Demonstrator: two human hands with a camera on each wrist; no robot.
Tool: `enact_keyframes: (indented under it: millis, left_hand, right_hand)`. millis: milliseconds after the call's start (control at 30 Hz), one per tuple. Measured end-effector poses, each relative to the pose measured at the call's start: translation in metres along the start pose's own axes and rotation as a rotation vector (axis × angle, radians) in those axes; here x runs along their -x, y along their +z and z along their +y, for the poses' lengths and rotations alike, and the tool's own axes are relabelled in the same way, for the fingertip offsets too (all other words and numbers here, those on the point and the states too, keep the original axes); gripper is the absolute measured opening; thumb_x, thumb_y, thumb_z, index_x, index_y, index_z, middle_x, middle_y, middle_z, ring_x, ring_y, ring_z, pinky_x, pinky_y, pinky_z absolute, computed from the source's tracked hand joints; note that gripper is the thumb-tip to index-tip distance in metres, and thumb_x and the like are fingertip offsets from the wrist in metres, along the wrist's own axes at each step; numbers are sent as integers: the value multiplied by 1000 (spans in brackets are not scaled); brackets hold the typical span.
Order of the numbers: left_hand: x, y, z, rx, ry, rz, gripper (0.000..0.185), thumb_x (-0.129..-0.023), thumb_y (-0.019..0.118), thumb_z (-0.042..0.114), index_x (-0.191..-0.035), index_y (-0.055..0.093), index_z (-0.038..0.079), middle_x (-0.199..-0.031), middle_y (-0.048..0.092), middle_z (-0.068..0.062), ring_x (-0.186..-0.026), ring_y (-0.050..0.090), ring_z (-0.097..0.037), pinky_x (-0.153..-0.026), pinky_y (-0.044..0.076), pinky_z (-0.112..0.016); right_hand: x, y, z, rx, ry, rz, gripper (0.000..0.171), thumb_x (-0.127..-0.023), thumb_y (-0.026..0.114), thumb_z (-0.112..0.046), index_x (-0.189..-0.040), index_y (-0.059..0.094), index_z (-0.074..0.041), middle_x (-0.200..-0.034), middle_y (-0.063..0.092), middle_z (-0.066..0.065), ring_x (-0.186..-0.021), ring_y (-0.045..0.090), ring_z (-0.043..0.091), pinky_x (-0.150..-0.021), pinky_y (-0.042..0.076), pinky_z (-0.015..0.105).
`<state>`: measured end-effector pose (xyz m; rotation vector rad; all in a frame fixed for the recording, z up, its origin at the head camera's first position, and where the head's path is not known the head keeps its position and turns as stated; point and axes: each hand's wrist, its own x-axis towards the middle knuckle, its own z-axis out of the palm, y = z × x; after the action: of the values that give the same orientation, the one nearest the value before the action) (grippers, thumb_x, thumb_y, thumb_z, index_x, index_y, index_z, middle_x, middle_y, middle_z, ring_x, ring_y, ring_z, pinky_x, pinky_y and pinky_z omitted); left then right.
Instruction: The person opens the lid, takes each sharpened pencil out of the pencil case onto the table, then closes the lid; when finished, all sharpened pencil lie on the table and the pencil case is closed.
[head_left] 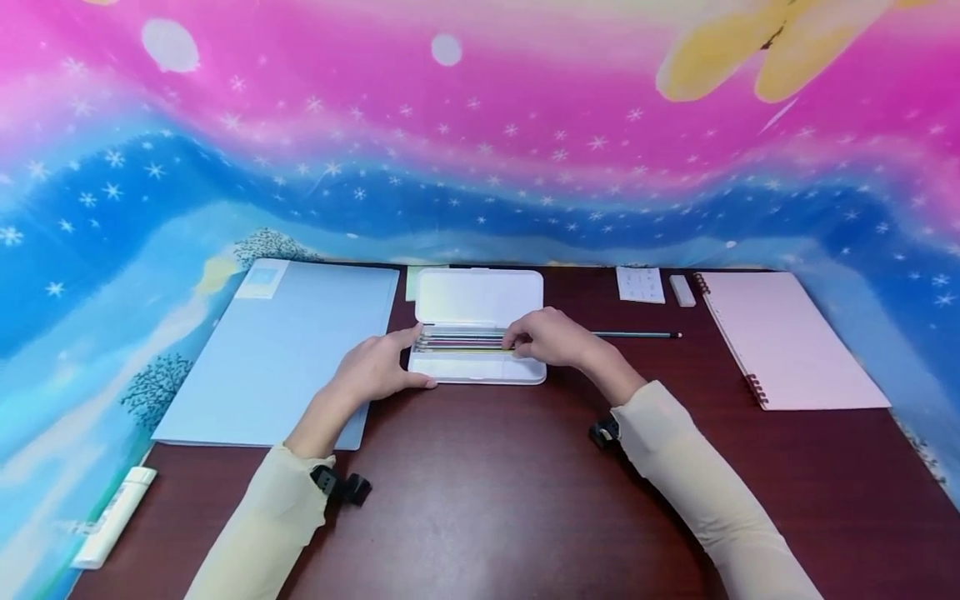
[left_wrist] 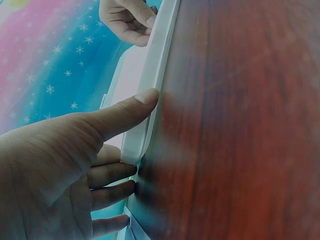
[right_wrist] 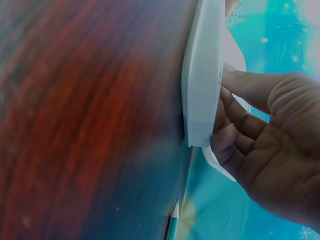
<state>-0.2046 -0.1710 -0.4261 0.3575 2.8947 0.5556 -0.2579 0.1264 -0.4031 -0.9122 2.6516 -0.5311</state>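
A white pencil case (head_left: 480, 371) lies on the table with its lid (head_left: 480, 296) raised at the back. Several pencils (head_left: 461, 340) lie side by side in it. My left hand (head_left: 378, 365) spans the case's left end, the thumb along the front edge and the fingers extended at the side. At the right part of the case, my right hand (head_left: 551, 335) reaches in with curled fingers and pinches a pencil's end; the case wall partly hides its fingertips in the right wrist view. A teal pencil (head_left: 637, 335) lies on the table to the right, outside the case.
A blue folder (head_left: 315, 358) lies left of the case, and a pink spiral notebook (head_left: 802, 342) at the right. Near the back edge are a small white card (head_left: 640, 285) and a white eraser (head_left: 682, 291). A white stick-shaped object (head_left: 116, 517) lies at the front left.
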Motion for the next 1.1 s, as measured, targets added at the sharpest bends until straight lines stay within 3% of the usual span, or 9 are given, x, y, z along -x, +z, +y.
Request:
enact_keyframes:
  millis: [167, 333, 600, 867, 1100]
  left_hand:
    - [-14, -9, 10, -6, 50, 26, 101, -80, 82, 54, -159, 35, 15, -155, 51, -12, -130, 58, -37, -99, 50, -53]
    - [-19, -14, 13, -7, 46, 4, 101, -80, 81, 55, -160, 33, 16, -157, 48, -10, -134, 55, -37, -102, 49, -54]
    - [-16, -10, 11, -2, 35, 2, 101, -80, 82, 55, -160, 33, 16, -157, 48, -12, -135, 54, -37, -103, 48, -54]
    - [-7, -2, 4, 13, 16, -8, 102, -80, 82, 54, -160, 33, 16, -155, 50, -14, -133, 55, -38, -102, 48, -55]
    - [-1, 2, -2, 7, 10, 9, 102, -79, 83, 54, -159, 35, 14, -153, 52, -14, -129, 58, -38, -99, 49, -54]
  right_hand:
    - [5, -12, 9, -19, 11, 69, 15, -95, 70, -10, -103, 79, -19, -84, 66, -4, -78, 53, 16, -78, 44, 34]
    - [11, -21, 15, -45, 12, 94, 15, -96, 70, -11, -103, 79, -20, -88, 69, -4, -78, 53, 17, -76, 44, 35]
    - [30, -33, 33, -47, 30, 208, 14, -94, 74, -16, -105, 81, -21, -108, 77, -1, -95, 66, 18, -88, 53, 41]
    - [63, -35, 70, -97, 67, 310, 15, -92, 75, -13, -101, 81, -22, -102, 77, -1, -95, 68, 19, -87, 52, 42]
    - [101, -43, 105, -102, 153, 375, 15, -94, 74, -14, -101, 82, -24, -105, 78, 2, -101, 68, 23, -86, 51, 43]
